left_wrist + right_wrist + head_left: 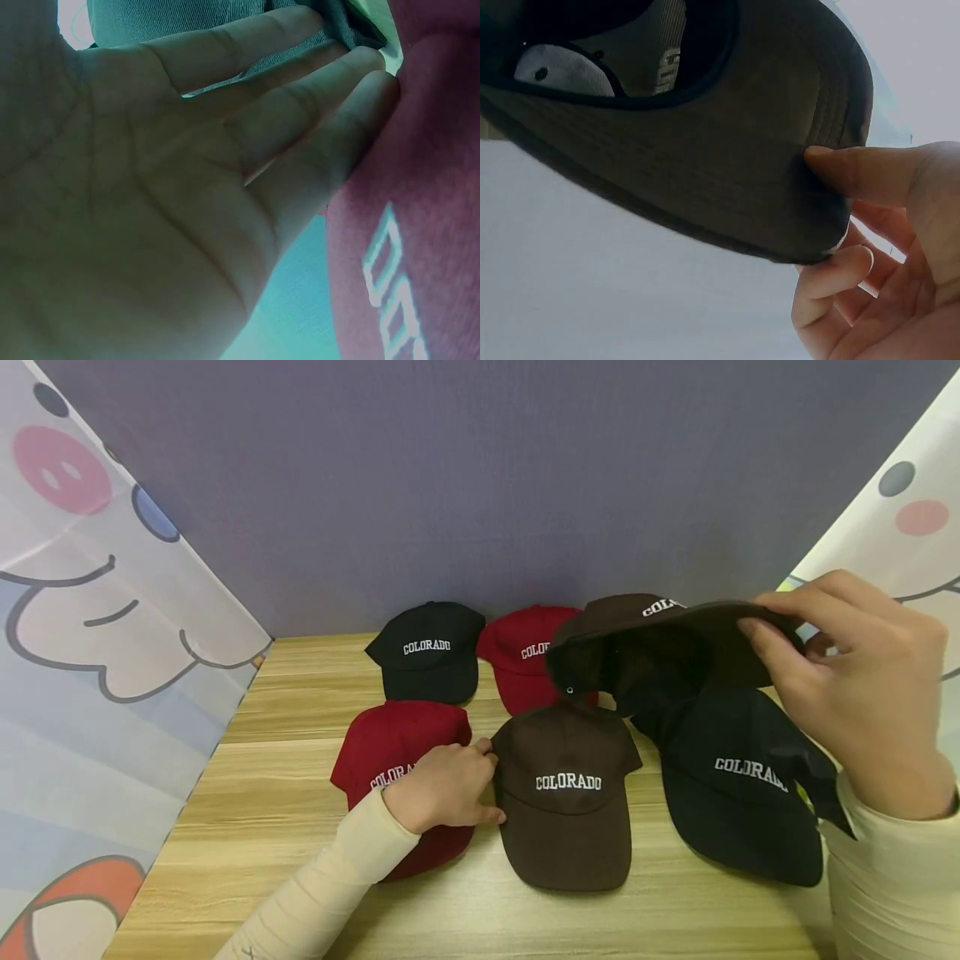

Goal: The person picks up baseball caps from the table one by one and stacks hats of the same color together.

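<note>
My right hand (862, 668) pinches a dark brown baseball cap (738, 643) by its visor and holds it raised and tilted above the back right. The right wrist view shows the underside of its visor, with thumb on one face and the inner sweatband visible. My left hand (446, 789) lies between a front red baseball cap (401, 727) and a second brown baseball cap (566, 843). Its fingertips and thumb touch or nearly touch the brown cap's left edge. In the left wrist view the left hand (187, 165) has its fingers extended, beside red fabric.
A black cap (431, 668) and a red cap (513, 681) stand at the back; the raised cap partly covers the red one. Another black cap (742, 802) lies at the right, under the right hand. Behind the wooden table (247, 777) rises a grey panel (480, 485).
</note>
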Demonstrator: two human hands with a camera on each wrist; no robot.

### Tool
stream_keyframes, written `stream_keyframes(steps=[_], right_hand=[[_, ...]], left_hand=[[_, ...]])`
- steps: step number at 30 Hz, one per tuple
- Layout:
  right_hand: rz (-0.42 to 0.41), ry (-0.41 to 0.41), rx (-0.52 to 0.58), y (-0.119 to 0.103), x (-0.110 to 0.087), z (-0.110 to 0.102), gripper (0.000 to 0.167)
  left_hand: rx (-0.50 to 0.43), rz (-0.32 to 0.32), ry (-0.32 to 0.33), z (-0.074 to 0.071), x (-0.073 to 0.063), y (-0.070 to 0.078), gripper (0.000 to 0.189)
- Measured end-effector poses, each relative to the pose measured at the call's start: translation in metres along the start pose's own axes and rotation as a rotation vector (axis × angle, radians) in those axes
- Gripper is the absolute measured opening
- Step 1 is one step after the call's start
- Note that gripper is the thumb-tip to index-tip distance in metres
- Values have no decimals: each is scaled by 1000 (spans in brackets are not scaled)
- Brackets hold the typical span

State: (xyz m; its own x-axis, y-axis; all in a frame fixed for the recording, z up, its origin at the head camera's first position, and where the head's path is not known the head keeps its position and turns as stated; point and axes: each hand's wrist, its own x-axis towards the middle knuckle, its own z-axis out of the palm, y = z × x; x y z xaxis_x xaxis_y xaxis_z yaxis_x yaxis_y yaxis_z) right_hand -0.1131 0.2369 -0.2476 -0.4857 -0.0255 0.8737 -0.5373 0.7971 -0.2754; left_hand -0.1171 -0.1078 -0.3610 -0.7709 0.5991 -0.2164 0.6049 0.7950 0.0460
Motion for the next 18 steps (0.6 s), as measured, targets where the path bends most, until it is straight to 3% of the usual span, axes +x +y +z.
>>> stream_keyframes(steps=[6, 18], right_hand=[[10, -40, 106, -3, -1, -6, 7], [-21, -106, 186, -2, -7, -17, 15]], left_hand=[[5, 7, -4, 0, 0, -1, 61], [-21, 9, 11, -3, 2, -4, 48]])
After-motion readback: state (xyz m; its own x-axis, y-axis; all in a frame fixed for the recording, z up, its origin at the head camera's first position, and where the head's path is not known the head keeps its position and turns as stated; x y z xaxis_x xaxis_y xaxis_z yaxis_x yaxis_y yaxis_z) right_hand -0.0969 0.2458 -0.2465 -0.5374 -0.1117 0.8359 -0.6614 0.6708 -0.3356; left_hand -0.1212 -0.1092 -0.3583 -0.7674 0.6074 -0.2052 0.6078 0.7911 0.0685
